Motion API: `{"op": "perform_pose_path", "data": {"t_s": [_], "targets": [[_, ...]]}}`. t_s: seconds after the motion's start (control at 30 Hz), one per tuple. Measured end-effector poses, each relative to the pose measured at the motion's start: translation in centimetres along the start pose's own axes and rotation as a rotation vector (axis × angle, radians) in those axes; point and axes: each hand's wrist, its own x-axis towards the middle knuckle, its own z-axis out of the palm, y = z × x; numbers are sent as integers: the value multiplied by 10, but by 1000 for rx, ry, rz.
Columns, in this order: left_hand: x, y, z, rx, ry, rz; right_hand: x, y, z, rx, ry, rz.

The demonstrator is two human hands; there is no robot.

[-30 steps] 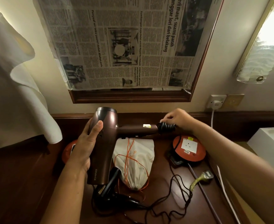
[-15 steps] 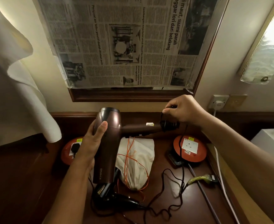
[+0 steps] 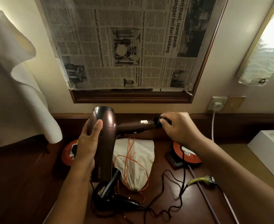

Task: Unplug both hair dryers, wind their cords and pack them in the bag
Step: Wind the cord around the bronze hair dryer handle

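Your left hand (image 3: 88, 143) grips the barrel of the brown hair dryer (image 3: 105, 143), held up above the table (image 3: 20, 183). Barrel runs near-to-far; handle sticks out to the right, long axis left-right. Your right hand (image 3: 180, 128) is at the handle's right end, fingers curled around the black cord (image 3: 183, 167) at its strain relief. From there the cord drops near-side past the orange reel (image 3: 192, 156) and lies loose on the table toward the yellow-taped plug (image 3: 200, 179), which appears unplugged. Judgement: winding proceeds around the handle, so the right hand, the nearer one, carries the cord. Black hair dryer (image 3: 110, 196) lies near, below the barrel; cloth bag (image 3: 136, 160) sits just right of it.
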Motion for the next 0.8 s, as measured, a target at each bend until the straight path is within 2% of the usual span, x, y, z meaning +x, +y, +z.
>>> {"op": "perform_pose_path", "data": {"t_s": [0.17,0.4,0.47,0.57,0.67,0.73,0.8], "targets": [[-1,1,-2,-2,32,28,-22,-13,21,180,-34,158],[-10,2,0,22,40,50,-39,-15,45,356,36,335],[-11,1,0,30,43,52,-38,-15,41,458,-40,444],[-13,-1,0,32,49,47,-39,-15,35,632,-243,581],[-16,-2,0,27,52,35,-43,-14,34,656,-384,607],[-17,0,1,10,56,30,-46,-13,38,674,-402,592],[-17,1,1,-8,66,27,-50,-12,46,875,-367,602]]}}
